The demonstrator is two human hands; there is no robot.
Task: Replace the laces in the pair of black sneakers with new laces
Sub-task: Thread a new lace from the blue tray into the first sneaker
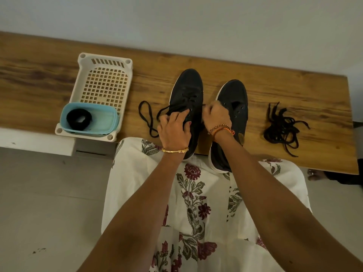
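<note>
Both sneakers stand mid-table; left hand (173, 127) and right hand (216, 116) pinch the limp, light lace (146, 114) over the left sneaker (189, 89); best gripped near its stiff tip

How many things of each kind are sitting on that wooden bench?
Black sneakers: 2, the left sneaker and the right sneaker
Black laces: 3 lots, the lace being threaded, the coiled lace and the tangled pile; strands in the pile cannot be counted
White basket: 1
Blue tub: 1
Total: 7
</note>
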